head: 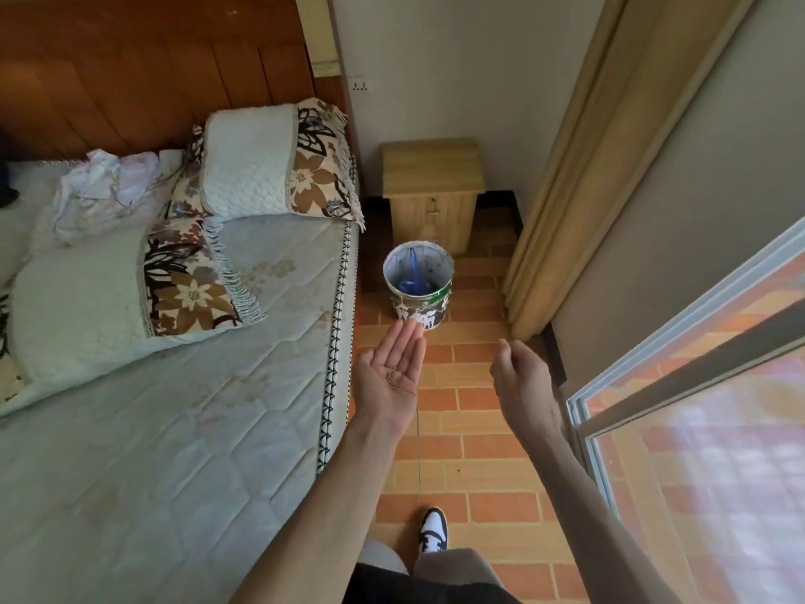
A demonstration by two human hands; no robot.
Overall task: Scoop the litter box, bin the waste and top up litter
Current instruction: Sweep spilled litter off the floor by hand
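Note:
My left hand [392, 372] is held out flat, palm up, with a few small dark bits [389, 377] lying on the palm. Its fingertips point at a round paint-stained bucket [431, 318] on the tiled floor just beyond. Inside the bucket lies something blue with a long blue handle. My right hand [518, 381] hovers to the right of the left one, back toward the camera, its fingers loosely curled with the thumb near the fingertips. Whether it pinches anything is hidden. No litter box is in view.
A bed [174, 429] with pillows fills the left side, its edge next to my left arm. A small wooden cabinet [433, 185] stands behind the bucket by the wall. A curtain [579, 167] and a sliding glass door [697, 429] are on the right. My shoe [433, 529] is on the tiles.

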